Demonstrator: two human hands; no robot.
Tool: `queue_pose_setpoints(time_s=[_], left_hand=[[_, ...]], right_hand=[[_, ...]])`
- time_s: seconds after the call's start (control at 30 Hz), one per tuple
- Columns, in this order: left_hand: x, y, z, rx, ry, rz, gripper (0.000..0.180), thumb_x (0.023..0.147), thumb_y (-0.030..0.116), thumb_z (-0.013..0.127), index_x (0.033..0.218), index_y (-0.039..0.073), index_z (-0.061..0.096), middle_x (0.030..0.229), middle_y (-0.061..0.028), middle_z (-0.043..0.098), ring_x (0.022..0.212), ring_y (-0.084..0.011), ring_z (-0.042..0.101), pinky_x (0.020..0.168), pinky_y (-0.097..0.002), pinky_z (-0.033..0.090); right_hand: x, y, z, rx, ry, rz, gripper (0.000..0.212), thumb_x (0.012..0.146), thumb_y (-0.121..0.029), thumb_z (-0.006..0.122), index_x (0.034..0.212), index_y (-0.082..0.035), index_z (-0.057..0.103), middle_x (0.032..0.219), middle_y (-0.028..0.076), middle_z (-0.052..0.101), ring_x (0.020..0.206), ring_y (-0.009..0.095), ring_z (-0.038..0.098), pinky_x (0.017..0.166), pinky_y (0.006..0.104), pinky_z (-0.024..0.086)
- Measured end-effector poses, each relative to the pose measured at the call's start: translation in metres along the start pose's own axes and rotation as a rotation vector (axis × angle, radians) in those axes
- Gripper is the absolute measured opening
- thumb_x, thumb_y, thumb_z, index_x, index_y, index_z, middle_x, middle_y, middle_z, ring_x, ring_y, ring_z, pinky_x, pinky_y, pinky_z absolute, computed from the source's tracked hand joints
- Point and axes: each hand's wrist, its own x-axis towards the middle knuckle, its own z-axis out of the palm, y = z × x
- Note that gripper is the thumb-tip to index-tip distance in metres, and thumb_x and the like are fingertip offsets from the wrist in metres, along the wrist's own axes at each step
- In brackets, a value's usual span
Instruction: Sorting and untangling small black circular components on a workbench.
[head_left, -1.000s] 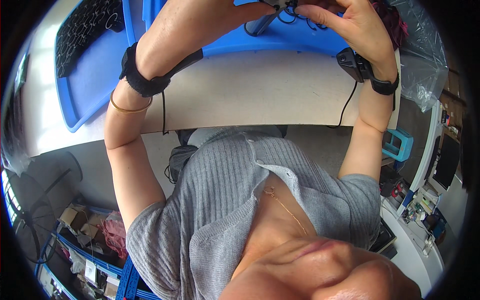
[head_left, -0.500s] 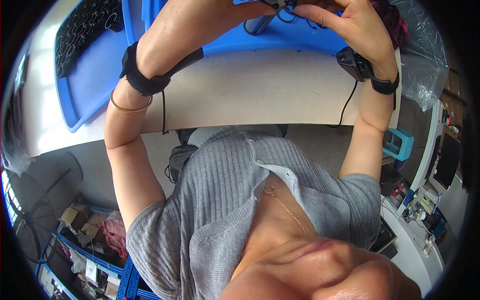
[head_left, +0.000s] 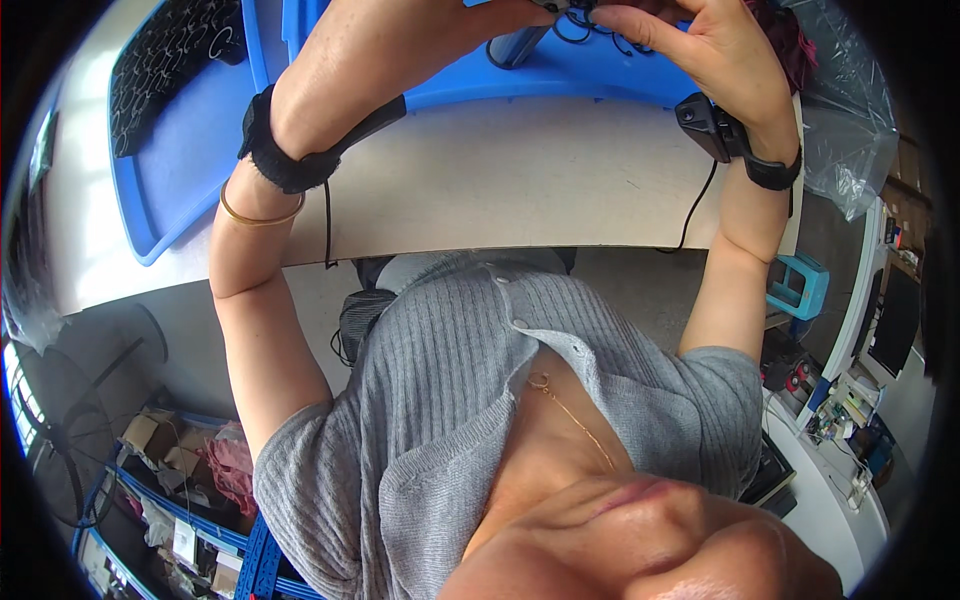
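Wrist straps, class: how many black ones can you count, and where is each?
2: one black strap around the left wrist, another black strap around the right wrist.

I watch through the left one of two fisheye cameras worn side by side on the person's head. It faces steeply down, and my picture comes upright. Very near the lens, the lower part of the face (head_left: 640, 540) crowds the bottom edge. Above it I see, from overhead, the grey ribbed-knit short-sleeved cardigan (head_left: 430, 370), then the pale, smooth tabletop (head_left: 520, 180), its front edge curved by the lens. The top border cuts off the left hand (head_left: 430, 30) and right hand (head_left: 710, 45). My view spreads wide enough to take in blue metal shelving (head_left: 262, 560) at lower left, and dark rounding closes the corners.
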Motion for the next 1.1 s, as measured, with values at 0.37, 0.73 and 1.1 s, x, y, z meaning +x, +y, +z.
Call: queue_pose_setpoints(time_s=[0.37,0.73,1.1], left_hand=[[-0.001,-0.001,0.000,0.009,0.001,-0.009,0.066,0.076,-0.001,0.083,0.135,0.004,0.054,0.099,-0.0121,0.073,0.081,-0.0216,0.068,0.074,-0.0323,0.056],[0.001,0.008,-0.002,-0.035,-0.023,-0.044,0.065,0.076,-0.001,0.083,0.134,0.003,0.054,0.099,-0.0132,0.073,0.078,-0.0201,0.068,0.072,-0.0317,0.056],[0.001,0.007,-0.001,-0.011,-0.046,-0.070,0.072,0.075,0.001,0.086,0.138,0.005,0.052,0.104,-0.0140,0.072,0.082,-0.0213,0.068,0.074,-0.0326,0.056]], right_hand=[[-0.001,-0.015,0.002,-0.018,-0.004,0.102,0.036,0.092,-0.007,0.074,0.125,0.002,0.066,0.093,0.011,0.075,0.082,0.013,0.070,0.074,0.0269,0.057],[-0.001,-0.016,0.000,-0.062,0.006,0.018,0.035,0.091,-0.006,0.074,0.125,0.003,0.067,0.091,0.011,0.075,0.081,0.013,0.070,0.074,0.0270,0.056],[-0.001,-0.008,0.000,0.032,-0.003,0.103,0.033,0.092,-0.006,0.073,0.123,0.005,0.067,0.092,0.012,0.076,0.082,0.014,0.071,0.074,0.0275,0.056]])
